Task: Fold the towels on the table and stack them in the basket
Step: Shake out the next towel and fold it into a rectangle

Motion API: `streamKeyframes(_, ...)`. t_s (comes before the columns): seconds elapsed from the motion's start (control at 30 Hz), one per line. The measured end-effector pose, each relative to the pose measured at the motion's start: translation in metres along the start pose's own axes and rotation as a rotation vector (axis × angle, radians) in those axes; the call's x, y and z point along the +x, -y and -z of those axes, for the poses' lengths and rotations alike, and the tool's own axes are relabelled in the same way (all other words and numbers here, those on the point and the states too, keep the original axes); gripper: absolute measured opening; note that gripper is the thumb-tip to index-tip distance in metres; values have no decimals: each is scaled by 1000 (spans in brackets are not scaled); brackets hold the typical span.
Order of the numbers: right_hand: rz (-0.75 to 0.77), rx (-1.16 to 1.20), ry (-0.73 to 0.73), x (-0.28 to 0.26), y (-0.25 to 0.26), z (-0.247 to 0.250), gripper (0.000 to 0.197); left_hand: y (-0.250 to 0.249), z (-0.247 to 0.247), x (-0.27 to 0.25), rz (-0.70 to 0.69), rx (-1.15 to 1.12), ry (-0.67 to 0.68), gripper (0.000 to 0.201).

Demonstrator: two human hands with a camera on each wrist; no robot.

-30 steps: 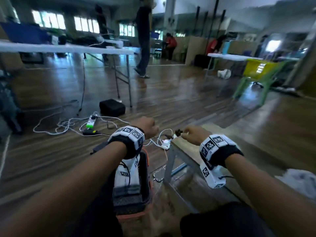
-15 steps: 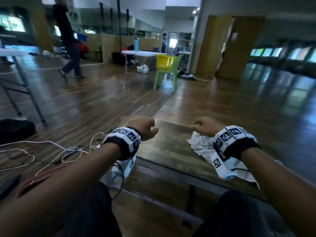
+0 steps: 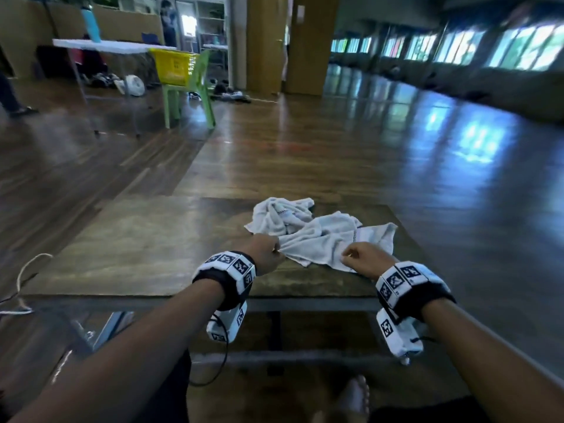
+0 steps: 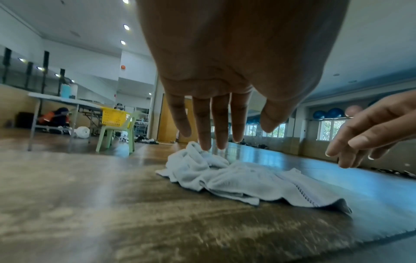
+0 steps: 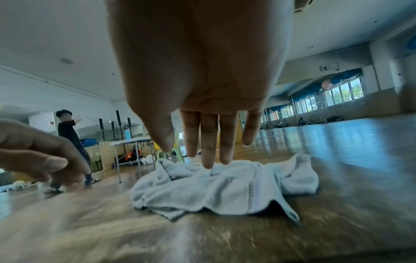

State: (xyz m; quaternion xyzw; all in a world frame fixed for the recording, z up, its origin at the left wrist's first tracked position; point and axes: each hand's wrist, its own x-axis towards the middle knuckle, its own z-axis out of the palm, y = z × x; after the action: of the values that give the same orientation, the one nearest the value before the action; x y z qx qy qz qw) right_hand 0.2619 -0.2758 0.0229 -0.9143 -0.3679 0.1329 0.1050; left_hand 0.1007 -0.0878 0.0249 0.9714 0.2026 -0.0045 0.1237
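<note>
A crumpled heap of white towels (image 3: 308,230) lies on the right half of the dark wooden table (image 3: 137,245). My left hand (image 3: 265,254) is at the heap's near left edge. My right hand (image 3: 363,259) is over its near right edge. In the left wrist view the left fingers (image 4: 202,128) hang straight above the towels (image 4: 236,179) and hold nothing. In the right wrist view the right fingers (image 5: 209,142) are likewise straight, just short of the towels (image 5: 213,186). Whether either hand touches cloth is unclear.
A yellow basket (image 3: 175,65) sits on a green plastic chair (image 3: 189,96) far back left, beside a white folding table (image 3: 103,45). A white cable (image 3: 24,276) loops on the floor at the left. A person (image 5: 67,131) stands far off.
The view has swung right, from the floor with cables to the table. Both hands have moved forward from bare table to the near edge of the towel heap.
</note>
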Motion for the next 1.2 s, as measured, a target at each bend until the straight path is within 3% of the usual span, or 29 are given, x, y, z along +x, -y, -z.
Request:
streamKeyframes(0.17,-16,-98,-22,22,-29,-38,31,-7,-49,43,-105,-90,26,29)
streamKeyframes(0.47,-51,-307,-29,46,-61,-79,43,-51,-108,109,-300,-27,42,34)
streamKeyframes(0.6,-41,-358,-93,38,-66,-81,42,-62,-122,109,-338,87,101,43)
streamKeyframes(0.83,29,-314,-27,10,-60,-86,60,-69,-117,80,-371,315,102,58)
streamKeyframes(1.1,140,-346,-219,-9,-56,-100,27,-61,-119,56,-377,232,-23,20)
streamKeyframes(1.2,129,-351,-297,-12,-57,-99,15,-55,-118,55,-375,136,-60,17)
